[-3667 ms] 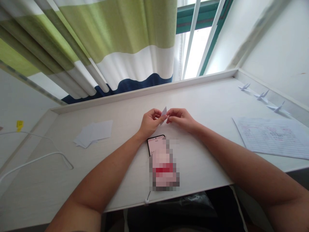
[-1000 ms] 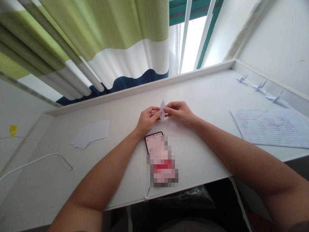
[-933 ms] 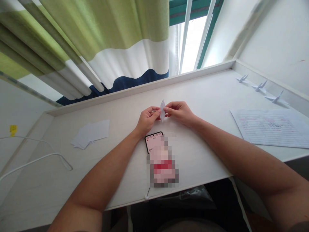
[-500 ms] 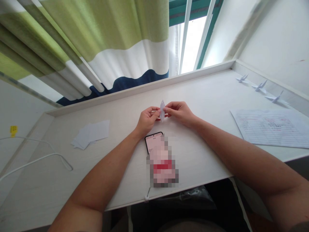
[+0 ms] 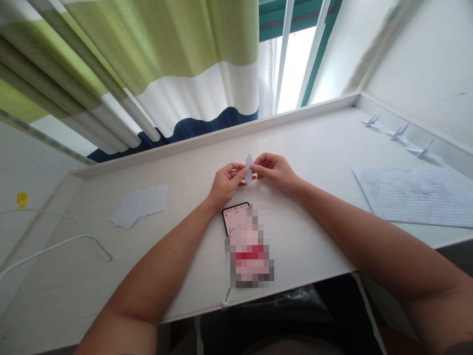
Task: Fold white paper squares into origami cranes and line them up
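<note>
In the head camera view, two bare hands meet above a pale, white-topped wooden desk with a raised rim (image 5: 314, 236). Between them, near the middle of the desk, is a small white folded-paper piece, narrow and pointed at the top (image 5: 249, 170), standing upright. The left hand (image 5: 226, 183) grasps its left side, thumb toward the viewer and fingers behind. The right hand (image 5: 275, 171) pinches its right edge between thumb and fingertips.

Just below the hands lies a black-edged smartphone with a pale pink screen (image 5: 236, 217), its lower part hidden by a pixelated patch. To the left, a loose, fanned pile of plain white paper sheets (image 5: 151, 199) rests on the desk, and farther left runs a looping white cable (image 5: 79, 237) near a yellow tag (image 5: 22, 200).

To the right lie ruled white sheets with faint handwriting (image 5: 417, 195). Beyond them, three small white folded-paper figures with raised points (image 5: 398, 132) stand in a row along the rim. Behind the desk hangs a green, white and navy curtain (image 5: 207, 44).
</note>
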`<state>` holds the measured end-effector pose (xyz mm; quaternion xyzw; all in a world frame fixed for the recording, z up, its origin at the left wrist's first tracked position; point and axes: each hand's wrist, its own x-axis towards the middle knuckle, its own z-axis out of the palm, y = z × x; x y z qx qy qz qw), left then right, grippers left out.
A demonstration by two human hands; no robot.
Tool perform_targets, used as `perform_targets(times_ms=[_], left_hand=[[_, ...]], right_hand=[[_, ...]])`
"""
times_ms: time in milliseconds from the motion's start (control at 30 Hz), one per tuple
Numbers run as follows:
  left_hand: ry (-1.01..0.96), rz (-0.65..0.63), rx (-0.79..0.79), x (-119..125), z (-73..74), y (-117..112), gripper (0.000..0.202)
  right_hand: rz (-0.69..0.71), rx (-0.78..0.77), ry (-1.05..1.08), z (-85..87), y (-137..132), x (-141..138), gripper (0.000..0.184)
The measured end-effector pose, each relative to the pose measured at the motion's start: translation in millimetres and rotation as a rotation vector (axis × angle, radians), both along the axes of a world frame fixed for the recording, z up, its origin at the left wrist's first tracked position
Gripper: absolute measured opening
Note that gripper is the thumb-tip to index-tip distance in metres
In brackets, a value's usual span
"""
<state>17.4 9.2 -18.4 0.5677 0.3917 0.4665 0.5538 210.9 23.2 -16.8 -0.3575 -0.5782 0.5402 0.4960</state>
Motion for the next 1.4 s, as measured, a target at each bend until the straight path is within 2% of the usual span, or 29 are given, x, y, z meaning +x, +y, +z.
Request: perform_targets(times_ms=[300,533,833,1000,1233,1400], left_hand=[[0.021,0.051,0.014,0.6,1.9,-2.0,0.042],[0.035,0.08,0.004,1.5,3.4,-3.5,0.037],[0.024,0.053,-0.001,0.2,2.9,-1.9,0.041],[0.028,0.047,-0.003,-0.7,3.9,-2.3,0.043],[0.015,0.147,0.032,1.7,2.7,-2.5,0.045],[0.018,0.151,0.045,2.9,5.4,-4.2,0.045]], right_hand=[[-0.003,0.03,-0.063,0.1,-0.5,0.5,0.036],[0.0,0.047,-0.078,-1.8,0.1,1.4,0.041],[-0.018,0.026,-0.059,-0.2,-1.5,0.9,0.036],[-0.027,0.025,-0.067,1.1,-2.7,1.1,0.037],[0.034,0.038,-0.053,3.1,-5.2,0.0,0.043],[0.023,0.049,-0.082,2.8,-4.9,-1.2,0.047]])
